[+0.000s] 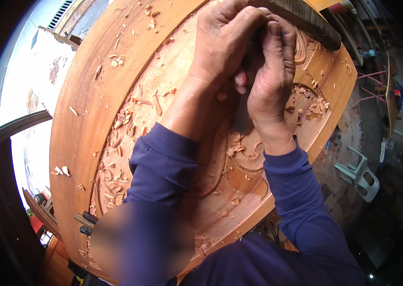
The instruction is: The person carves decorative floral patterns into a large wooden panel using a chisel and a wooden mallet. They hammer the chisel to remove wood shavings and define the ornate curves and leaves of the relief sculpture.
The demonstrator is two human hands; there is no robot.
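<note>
Both my hands meet near the top of a large carved wooden panel (73, 138), with their fingers curled close together. My left hand (223, 45) is closed, its knuckles up against the dark beam. My right hand (273, 78) is closed beside it, thumb pointing up and fingertips tucked in. Whatever they grip is hidden by the fingers and the shadow between the palms. Curled wood shavings (113, 188) lie over the recessed carving, and more shavings (313, 107) gather right of my right wrist.
A thick dark wooden beam (306, 21) lies across the panel's far right. Short dark-tipped pieces (86, 221) stick out at its left edge. On the floor to the right stands a pale green plastic chair (361, 174). A blurred patch covers part of the lower left.
</note>
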